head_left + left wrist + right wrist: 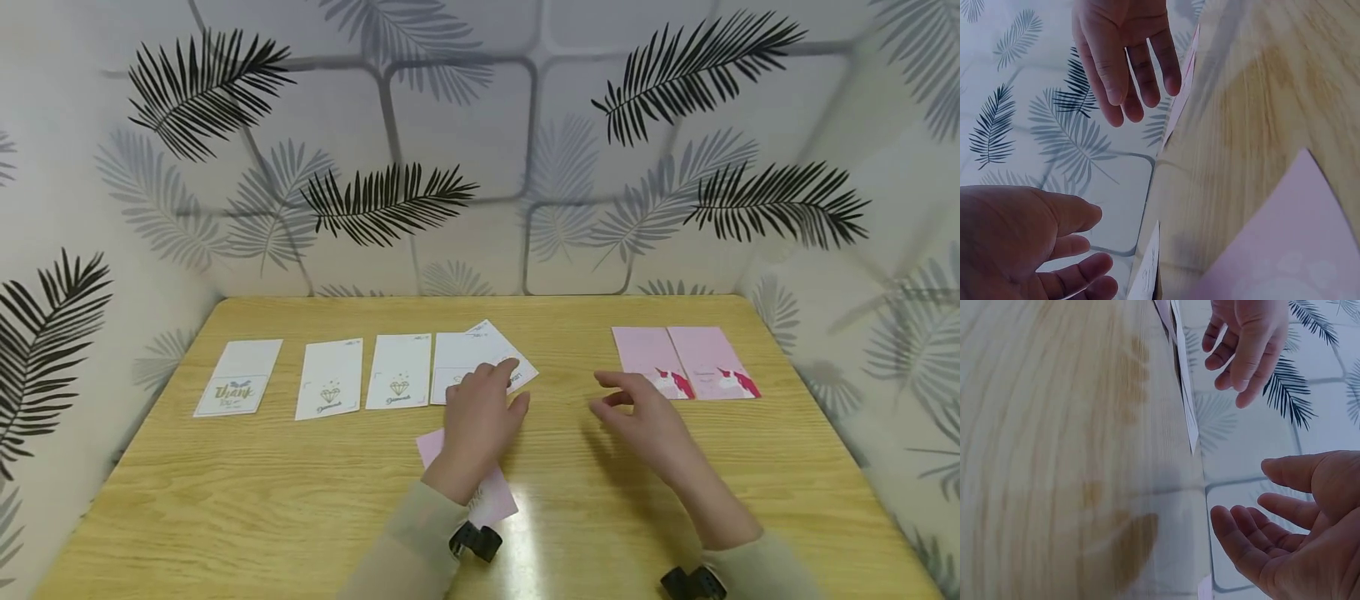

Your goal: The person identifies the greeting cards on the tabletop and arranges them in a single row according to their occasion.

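Observation:
My left hand [480,425] hovers over the near edge of an upright white card [453,350] and a slanted white card [513,352] partly under it, fingers loosely bent. Below my left wrist lies a pink card [495,500], partly hidden by the forearm; its pale print shows in the left wrist view. To the right, my right hand [648,425] is held above the table with thumb and fingers apart, just short of two pink cards [645,350] with red and white pictures. Both wrist views show the hands holding nothing.
Left of the hands, two white cards with gold diamonds [327,375] stand in a row with a white "Thank you" card [243,375]. The wooden table [262,492] meets leaf-patterned walls [465,125] at the back and sides.

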`<action>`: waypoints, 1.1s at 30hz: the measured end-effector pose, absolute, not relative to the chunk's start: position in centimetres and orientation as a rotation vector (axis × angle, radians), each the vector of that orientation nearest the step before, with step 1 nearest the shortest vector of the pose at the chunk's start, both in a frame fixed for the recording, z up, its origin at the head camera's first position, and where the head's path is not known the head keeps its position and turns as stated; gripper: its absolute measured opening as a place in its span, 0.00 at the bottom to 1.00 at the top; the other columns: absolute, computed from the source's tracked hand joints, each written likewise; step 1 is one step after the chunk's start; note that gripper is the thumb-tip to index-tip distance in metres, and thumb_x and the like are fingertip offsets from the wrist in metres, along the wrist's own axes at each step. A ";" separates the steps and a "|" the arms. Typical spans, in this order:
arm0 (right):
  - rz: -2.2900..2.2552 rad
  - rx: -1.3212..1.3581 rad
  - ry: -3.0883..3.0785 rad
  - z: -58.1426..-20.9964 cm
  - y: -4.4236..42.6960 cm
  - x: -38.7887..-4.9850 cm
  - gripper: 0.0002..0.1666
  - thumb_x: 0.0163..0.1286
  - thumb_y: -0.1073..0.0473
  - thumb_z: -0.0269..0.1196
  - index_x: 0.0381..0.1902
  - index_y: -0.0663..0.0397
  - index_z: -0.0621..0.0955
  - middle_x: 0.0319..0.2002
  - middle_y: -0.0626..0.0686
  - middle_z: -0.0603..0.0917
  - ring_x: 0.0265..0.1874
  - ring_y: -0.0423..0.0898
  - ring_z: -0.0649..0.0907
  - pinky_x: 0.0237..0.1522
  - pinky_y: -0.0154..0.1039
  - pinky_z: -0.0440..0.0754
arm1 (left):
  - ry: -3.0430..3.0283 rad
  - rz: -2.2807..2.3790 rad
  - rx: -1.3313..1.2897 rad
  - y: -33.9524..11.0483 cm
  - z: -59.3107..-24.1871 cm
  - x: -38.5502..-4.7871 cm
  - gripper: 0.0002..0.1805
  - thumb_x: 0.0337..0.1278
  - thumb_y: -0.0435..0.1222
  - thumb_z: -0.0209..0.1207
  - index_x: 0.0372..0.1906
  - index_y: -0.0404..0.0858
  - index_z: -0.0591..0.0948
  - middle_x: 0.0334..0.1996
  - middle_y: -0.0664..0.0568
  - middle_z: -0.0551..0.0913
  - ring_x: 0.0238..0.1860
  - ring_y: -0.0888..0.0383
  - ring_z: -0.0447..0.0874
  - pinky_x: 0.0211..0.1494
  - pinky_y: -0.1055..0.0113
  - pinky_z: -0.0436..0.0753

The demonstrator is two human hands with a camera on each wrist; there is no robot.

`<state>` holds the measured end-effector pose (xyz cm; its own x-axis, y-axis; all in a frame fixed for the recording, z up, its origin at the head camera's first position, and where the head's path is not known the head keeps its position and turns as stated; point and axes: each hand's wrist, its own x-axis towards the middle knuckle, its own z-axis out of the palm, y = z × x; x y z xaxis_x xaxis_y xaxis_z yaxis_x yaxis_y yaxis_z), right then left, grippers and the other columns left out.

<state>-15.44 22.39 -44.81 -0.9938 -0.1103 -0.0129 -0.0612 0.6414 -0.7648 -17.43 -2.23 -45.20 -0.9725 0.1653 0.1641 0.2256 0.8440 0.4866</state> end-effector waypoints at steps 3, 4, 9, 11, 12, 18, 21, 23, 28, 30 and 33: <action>-1.345 -0.157 2.755 -45.0 21.4 -15.3 0.32 0.83 0.53 0.68 0.77 0.60 0.77 0.71 0.63 0.80 0.63 0.60 0.85 0.58 0.55 0.86 | -2.890 -0.775 -0.295 -3.4 -45.7 -17.0 0.26 0.75 0.45 0.69 0.73 0.45 0.82 0.50 0.50 0.88 0.51 0.44 0.87 0.56 0.40 0.80; -1.363 -0.161 2.740 -45.1 21.1 -15.2 0.32 0.83 0.53 0.69 0.77 0.60 0.77 0.71 0.63 0.80 0.63 0.60 0.85 0.58 0.55 0.86 | -2.886 -0.775 -0.288 -3.8 -45.8 -16.9 0.26 0.75 0.45 0.69 0.73 0.45 0.83 0.50 0.50 0.88 0.51 0.43 0.87 0.56 0.39 0.80; -1.456 -0.148 2.638 -45.6 19.5 -15.0 0.32 0.81 0.54 0.70 0.77 0.58 0.79 0.71 0.60 0.81 0.63 0.57 0.85 0.56 0.47 0.86 | -2.877 -0.751 -0.243 -5.7 -46.5 -16.3 0.27 0.73 0.44 0.71 0.72 0.44 0.83 0.53 0.47 0.88 0.53 0.41 0.86 0.56 0.38 0.80; -1.496 -0.134 2.587 -45.6 18.9 -14.9 0.31 0.81 0.55 0.70 0.76 0.58 0.79 0.71 0.60 0.81 0.62 0.56 0.85 0.55 0.44 0.86 | -2.878 -0.740 -0.221 -6.5 -46.8 -16.1 0.27 0.73 0.44 0.71 0.72 0.44 0.83 0.54 0.46 0.88 0.54 0.40 0.86 0.56 0.37 0.79; -1.517 -0.123 2.560 -45.5 18.6 -14.8 0.31 0.80 0.55 0.71 0.76 0.59 0.79 0.71 0.61 0.81 0.60 0.55 0.86 0.54 0.44 0.86 | -2.881 -0.733 -0.211 -6.9 -47.0 -16.1 0.27 0.73 0.44 0.71 0.72 0.44 0.83 0.55 0.45 0.88 0.54 0.40 0.86 0.56 0.37 0.79; -1.596 -0.089 2.446 -45.5 17.1 -14.5 0.31 0.79 0.58 0.71 0.75 0.60 0.79 0.70 0.61 0.82 0.55 0.52 0.88 0.53 0.43 0.88 | -2.902 -0.719 -0.180 -9.0 -47.4 -15.6 0.27 0.73 0.44 0.71 0.72 0.43 0.83 0.58 0.43 0.87 0.57 0.38 0.85 0.59 0.36 0.78; -1.616 -0.098 2.420 -45.6 16.5 -14.5 0.31 0.79 0.58 0.72 0.75 0.60 0.80 0.70 0.61 0.82 0.58 0.53 0.87 0.54 0.43 0.88 | -2.917 -0.711 -0.179 -10.0 -47.3 -15.4 0.27 0.73 0.43 0.71 0.72 0.42 0.84 0.59 0.42 0.86 0.58 0.38 0.85 0.60 0.36 0.78; -1.627 -0.105 2.408 -45.6 16.1 -14.5 0.30 0.79 0.59 0.72 0.75 0.60 0.80 0.70 0.61 0.82 0.62 0.55 0.85 0.56 0.43 0.87 | -2.926 -0.708 -0.179 -10.6 -47.3 -15.3 0.27 0.72 0.43 0.71 0.71 0.42 0.84 0.59 0.41 0.86 0.59 0.38 0.84 0.61 0.36 0.77; -1.657 -0.126 2.379 -45.7 15.4 -14.4 0.30 0.78 0.61 0.71 0.74 0.62 0.81 0.70 0.63 0.82 0.63 0.57 0.85 0.57 0.44 0.88 | -2.943 -0.719 -0.189 -11.8 -47.2 -14.9 0.26 0.72 0.43 0.71 0.70 0.40 0.84 0.60 0.40 0.86 0.60 0.38 0.84 0.63 0.37 0.76; -1.665 -0.126 2.363 -45.7 15.2 -14.4 0.29 0.78 0.62 0.71 0.74 0.63 0.80 0.70 0.63 0.82 0.62 0.57 0.85 0.56 0.44 0.88 | -2.948 -0.717 -0.201 -12.1 -47.3 -14.7 0.26 0.72 0.43 0.71 0.70 0.39 0.85 0.60 0.39 0.86 0.61 0.37 0.84 0.62 0.37 0.77; -1.685 -0.117 2.323 -45.6 14.9 -14.3 0.29 0.79 0.62 0.71 0.74 0.63 0.80 0.70 0.63 0.81 0.61 0.56 0.85 0.57 0.44 0.88 | -2.946 -0.715 -0.223 -12.6 -47.3 -14.4 0.26 0.72 0.43 0.71 0.69 0.39 0.85 0.59 0.39 0.86 0.60 0.37 0.84 0.60 0.36 0.78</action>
